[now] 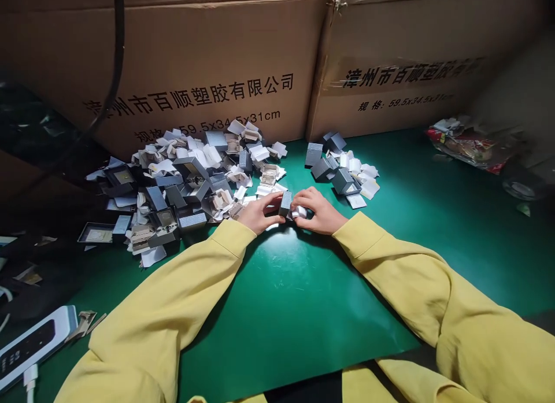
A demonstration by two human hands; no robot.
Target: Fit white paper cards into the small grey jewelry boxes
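Near the middle of the green table, my left hand [263, 213] grips a small grey-blue box [285, 204] between thumb and fingers. My right hand [319, 211] is close beside it on the right, its fingers curled round a crumpled white paper piece [297, 212]. That paper lies against or just beside the box; I cannot tell whether it is joined to it. A large heap of small grey boxes and folded white paper inserts [186, 177] lies behind and left of my left hand. Behind my right hand is a smaller group of similar boxes [344, 180] with white papers.
Two large cardboard cartons [217, 50] with printed lettering stand along the back. A plastic packet [468, 145] and a roll of tape [520, 186] lie at the right. At the lower left is a white device [39, 345] with a plugged-in cable. A dark cable [118, 44] hangs at upper left.
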